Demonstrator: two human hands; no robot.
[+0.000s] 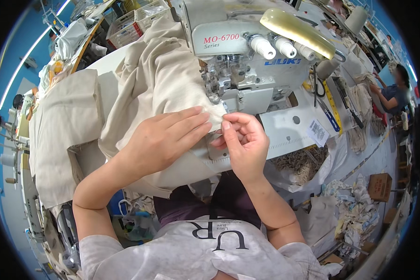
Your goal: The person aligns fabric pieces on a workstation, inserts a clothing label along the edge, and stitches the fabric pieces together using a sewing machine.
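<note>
A large piece of beige fabric [149, 77] lies bunched over the sewing machine's table, its right edge close to the needle area. My left hand [165, 135] rests flat on this cloth, fingers stretched toward the machine. At the fabric's near right corner, my right hand [245, 142] pinches the edge between thumb and forefinger, the other fingers curled. Just beyond both hands stands a white overlock sewing machine [247, 42] with several white tension knobs. The needle and presser foot are partly hidden among metal parts.
Folded beige fabric [60, 135] hangs over the table's left side. Scissors [319, 87], a blue cutter [330, 116] and a yellow tape measure [332, 100] lie right of the machine. A bag of thread scraps [303, 165] hangs below. Another person [394, 95] works at far right.
</note>
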